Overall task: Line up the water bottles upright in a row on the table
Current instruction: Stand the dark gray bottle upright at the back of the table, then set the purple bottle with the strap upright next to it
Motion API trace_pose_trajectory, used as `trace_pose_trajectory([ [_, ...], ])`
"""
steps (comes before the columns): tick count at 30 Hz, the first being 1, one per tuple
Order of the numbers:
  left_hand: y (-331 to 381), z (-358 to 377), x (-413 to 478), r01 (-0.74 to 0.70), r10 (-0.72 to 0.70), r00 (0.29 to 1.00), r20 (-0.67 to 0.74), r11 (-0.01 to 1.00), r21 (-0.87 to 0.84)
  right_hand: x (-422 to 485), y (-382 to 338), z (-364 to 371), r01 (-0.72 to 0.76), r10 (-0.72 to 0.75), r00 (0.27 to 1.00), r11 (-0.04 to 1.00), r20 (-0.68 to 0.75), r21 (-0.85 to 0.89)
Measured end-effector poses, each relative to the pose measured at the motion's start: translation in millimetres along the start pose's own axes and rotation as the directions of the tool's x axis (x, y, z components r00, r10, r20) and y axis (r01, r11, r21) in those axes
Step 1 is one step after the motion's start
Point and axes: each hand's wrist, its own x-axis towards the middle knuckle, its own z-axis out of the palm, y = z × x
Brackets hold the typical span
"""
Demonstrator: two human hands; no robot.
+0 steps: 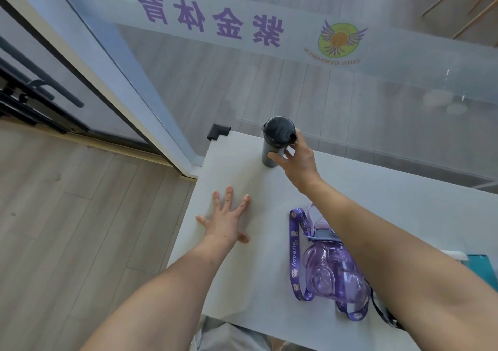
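Right-hand fingers [277,159] curl around the grey bottle [275,146], upright near the worktop's [404,202] far left corner: rigid, probably smooth, best gripped mid-body. Left hand [226,221] lies flat, empty. The purple bottle [334,275] lies sideways near the front edge.

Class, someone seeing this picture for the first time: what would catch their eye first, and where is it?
The right hand grips an upright dark grey bottle near the white table's far corner. Nearer, a purple see-through bottle lies on its side with its strap. The left hand rests flat, fingers spread.
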Motion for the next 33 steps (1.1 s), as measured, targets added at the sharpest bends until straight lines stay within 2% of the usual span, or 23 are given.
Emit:
trace_pose_trajectory([
  [8, 0, 1, 0, -0.003, 0.003, 1.0, -0.002, 1.0, 0.001, -1, 0, -1, -0.015, 0.015, 1.0, 1.0, 0.005, -0.01],
  [13, -1, 1, 1, -0.002, 0.002, 1.0, -0.009, 1.0, -0.005, -25, -2, -20, -0.02, 0.019, 1.0, 0.996, -0.017, -0.091],
  [19, 3, 4, -7, -0.015, 0.016, 1.0, -0.021, 0.998, 0.059, -90, -11, -77, -0.013, -0.003, 0.999, 0.954, -0.052, -0.299],
  [22, 17, 8, -14, -0.083, 0.084, 0.996, -0.016, 0.995, 0.057, -119, -11, -102, -0.041, 0.015, 0.997, 0.926, -0.071, -0.376],
  [27, 51, 19, -18, -0.128, 0.128, 0.991, -0.026, 0.992, 0.002, -147, 13, -128, -0.189, 0.177, 0.982, 0.858, -0.07, -0.478],
  [31, 57, 26, -9, -0.101, 0.104, 0.994, -0.019, 0.989, 0.107, -149, 36, -135, -0.265, 0.256, 0.962, 0.789, -0.095, -0.554],
  [33, 57, 29, -9, -0.088, 0.091, 0.996, -0.021, 0.988, 0.124, -148, 44, -136, -0.339, 0.357, 0.931, 0.777, -0.072, -0.53],
])
